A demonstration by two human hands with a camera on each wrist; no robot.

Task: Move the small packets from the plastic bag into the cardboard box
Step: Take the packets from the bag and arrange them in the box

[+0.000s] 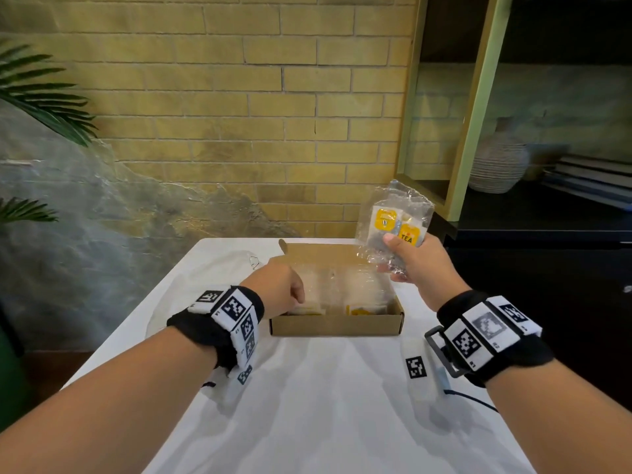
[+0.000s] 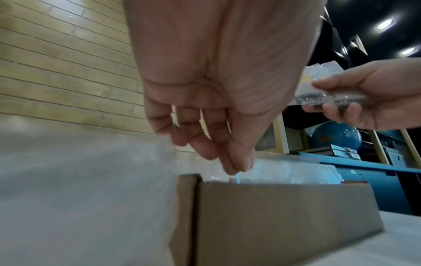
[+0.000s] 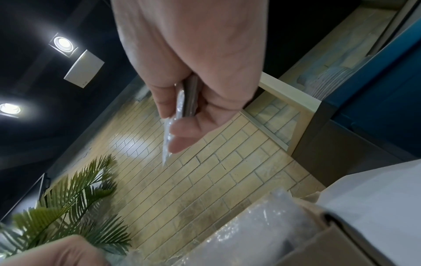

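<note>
An open cardboard box (image 1: 335, 325) sits on the white table (image 1: 307, 405). Clear plastic lines it, and yellow-and-white tea packets (image 1: 366, 309) lie along its near wall. My left hand (image 1: 297, 295) hovers over the box's near left corner. In the left wrist view its fingers (image 2: 200, 144) hang loosely curled, nothing visible between them, just above the box (image 2: 284, 216). My right hand (image 1: 410, 258) is raised past the box's far right corner and pinches a clear plastic bag (image 1: 393, 213) holding yellow tea packets (image 1: 408, 236). The right wrist view shows the bag (image 3: 180, 108) edge-on between thumb and fingers.
A crumpled clear plastic sheet (image 1: 212, 268) lies on the table left of the box. A brick wall stands behind the table. A dark cabinet with a ribbed vase (image 1: 497, 165) and stacked books is to the right, and palm fronds (image 1: 41, 94) are at the left.
</note>
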